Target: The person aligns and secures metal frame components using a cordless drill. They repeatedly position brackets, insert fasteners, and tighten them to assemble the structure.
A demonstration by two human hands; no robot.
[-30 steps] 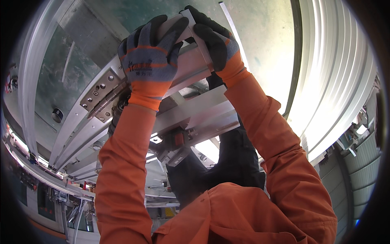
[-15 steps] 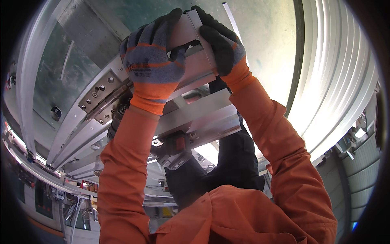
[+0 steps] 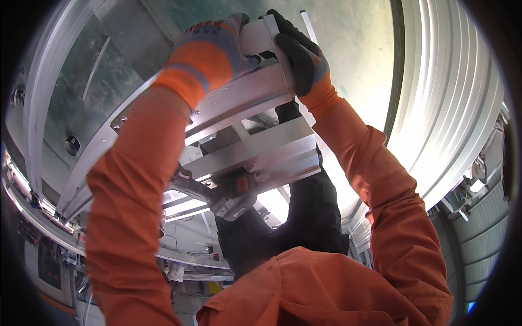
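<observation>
- Bracket [image 3: 255, 103] of bare silver metal, flat-sided with square edges, held overhead against the ceiling panel [image 3: 353, 49]; a small white block [image 3: 255, 37] sits at its upper end.
- Its long axis slants from lower left up to upper right, the upper end between both gloves.
- Left hand [image 3: 215, 51], in a grey and orange glove, is curled closed over the bracket's top.
- Right hand [image 3: 299, 54], in a dark glove, grips the bracket's upper right edge.
- More silver rails [image 3: 261, 155] lie just below; ribbed metal sheeting [image 3: 462, 108] curves to the right.
</observation>
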